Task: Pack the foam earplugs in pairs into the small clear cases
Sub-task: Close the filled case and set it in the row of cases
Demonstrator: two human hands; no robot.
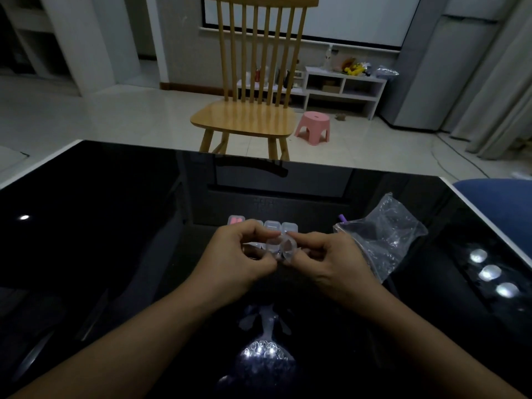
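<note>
Head view. A glossy black table (115, 226) carries a crumpled clear plastic bag (385, 234) toward its right edge and a row of small clear cases (272, 226) near its middle; the leftmost case (236, 220) holds pink earplugs. A wooden chair (253, 82) and pink stool (313, 126) stand beyond the far edge. An open clear case (280, 247) is held above the table, pinched between left hand (239, 254) and right hand (331, 257), fingers curled, forearms converging.
</note>
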